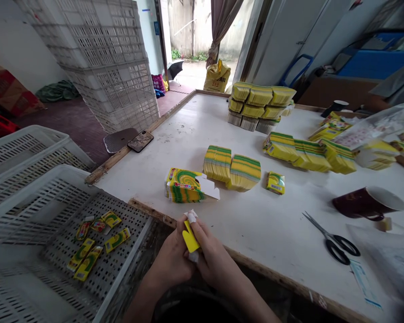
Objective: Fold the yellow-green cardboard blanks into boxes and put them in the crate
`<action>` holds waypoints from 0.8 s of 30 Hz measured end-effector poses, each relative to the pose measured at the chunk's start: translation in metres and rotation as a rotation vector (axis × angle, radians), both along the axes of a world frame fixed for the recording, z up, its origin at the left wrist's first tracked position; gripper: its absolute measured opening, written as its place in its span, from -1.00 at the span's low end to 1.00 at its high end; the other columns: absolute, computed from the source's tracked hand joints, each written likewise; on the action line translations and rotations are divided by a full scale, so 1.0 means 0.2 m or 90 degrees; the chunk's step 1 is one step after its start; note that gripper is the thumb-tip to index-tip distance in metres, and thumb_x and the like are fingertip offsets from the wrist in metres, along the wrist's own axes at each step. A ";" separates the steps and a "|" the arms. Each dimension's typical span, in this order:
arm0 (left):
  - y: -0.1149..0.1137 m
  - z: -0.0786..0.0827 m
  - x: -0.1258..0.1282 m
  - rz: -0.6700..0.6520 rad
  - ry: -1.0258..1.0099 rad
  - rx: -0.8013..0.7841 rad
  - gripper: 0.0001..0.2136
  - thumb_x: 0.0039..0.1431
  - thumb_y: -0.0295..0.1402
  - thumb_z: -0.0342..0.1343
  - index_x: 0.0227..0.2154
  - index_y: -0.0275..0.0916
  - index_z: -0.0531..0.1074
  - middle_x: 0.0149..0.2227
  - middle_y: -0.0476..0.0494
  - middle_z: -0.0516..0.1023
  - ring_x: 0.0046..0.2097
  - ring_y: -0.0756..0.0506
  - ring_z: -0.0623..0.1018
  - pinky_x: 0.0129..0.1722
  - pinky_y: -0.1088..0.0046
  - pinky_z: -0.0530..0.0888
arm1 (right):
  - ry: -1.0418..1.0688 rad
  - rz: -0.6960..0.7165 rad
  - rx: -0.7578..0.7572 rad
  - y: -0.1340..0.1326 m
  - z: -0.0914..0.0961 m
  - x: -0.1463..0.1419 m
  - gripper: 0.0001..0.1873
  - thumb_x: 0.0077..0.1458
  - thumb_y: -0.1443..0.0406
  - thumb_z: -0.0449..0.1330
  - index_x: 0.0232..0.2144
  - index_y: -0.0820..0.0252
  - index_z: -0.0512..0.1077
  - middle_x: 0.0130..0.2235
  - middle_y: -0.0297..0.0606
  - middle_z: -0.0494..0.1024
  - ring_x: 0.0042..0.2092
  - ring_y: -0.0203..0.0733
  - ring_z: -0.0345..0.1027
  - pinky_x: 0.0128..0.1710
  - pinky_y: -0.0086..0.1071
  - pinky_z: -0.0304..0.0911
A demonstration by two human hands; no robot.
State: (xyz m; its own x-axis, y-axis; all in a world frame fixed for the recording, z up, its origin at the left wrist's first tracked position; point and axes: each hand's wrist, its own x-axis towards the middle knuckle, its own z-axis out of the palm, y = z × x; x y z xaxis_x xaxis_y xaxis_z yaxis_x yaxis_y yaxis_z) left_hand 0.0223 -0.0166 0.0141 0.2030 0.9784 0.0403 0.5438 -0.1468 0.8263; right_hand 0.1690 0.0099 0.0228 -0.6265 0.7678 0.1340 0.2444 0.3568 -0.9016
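Observation:
Between my two hands, just off the table's front edge, is a small yellow carton (pixel 191 240) with white flaps. My left hand (pixel 177 255) is closed on it from the left. The fingers of my right hand (pixel 210 251) press on its other side; whitish tape or wrapping covers a fingertip. Much of the carton is hidden by the hands. Just beyond them lies a stack of flattened cartons (pixel 183 186) with a green swirl print, white flaps sticking out to the right. Two bundles of flat cartons (pixel 217 163) stand behind it.
One small yellow box (pixel 275 183) lies right of the bundles. Scissors (pixel 333 237) and a dark mug (pixel 366 204) are at the right. More carton bundles (pixel 256 103) are stacked at the back. A white crate (pixel 121 264) at the left holds several yellow boxes. A phone (pixel 140 141) rests on the left edge.

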 end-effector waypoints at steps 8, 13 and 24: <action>-0.02 -0.03 -0.05 0.192 0.142 0.078 -0.44 -0.12 -0.61 0.03 0.02 -0.22 0.13 0.00 -0.27 0.34 0.09 -0.26 0.37 0.09 0.04 0.35 | -0.013 -0.135 0.119 0.08 -0.16 0.06 -0.33 0.19 0.44 -0.01 0.32 0.08 0.01 0.33 -0.04 0.10 0.30 0.04 0.06 0.20 -0.06 0.17; -0.01 0.02 -0.13 0.175 0.142 0.052 -0.55 -0.09 -0.50 0.15 -0.08 -0.21 0.23 -0.15 -0.16 0.43 -0.06 -0.20 0.47 -0.07 0.21 0.45 | -0.107 -0.015 0.126 0.08 -0.20 0.07 -0.37 0.21 0.41 0.03 0.30 0.11 0.04 0.35 0.15 -0.08 0.20 0.11 0.23 0.03 -0.11 0.33; 0.00 0.07 -0.16 0.151 0.128 0.056 -0.57 -0.03 -0.33 0.22 -0.06 -0.16 0.26 -0.15 -0.12 0.48 -0.11 -0.17 0.53 -0.12 0.33 0.46 | -0.018 0.015 0.065 0.18 -0.07 0.11 -0.77 0.10 0.29 0.23 -0.15 0.16 0.42 0.12 0.01 0.30 0.10 -0.04 0.31 0.01 -0.26 0.29</action>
State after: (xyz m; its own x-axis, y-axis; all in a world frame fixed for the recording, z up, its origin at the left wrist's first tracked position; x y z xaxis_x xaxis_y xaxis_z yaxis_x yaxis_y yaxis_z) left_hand -0.0087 -0.0166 0.0281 -0.0182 0.9939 0.1090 0.7224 -0.0622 0.6887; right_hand 0.1908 0.0455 0.0083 -0.6485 0.7362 0.1934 0.2597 0.4528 -0.8529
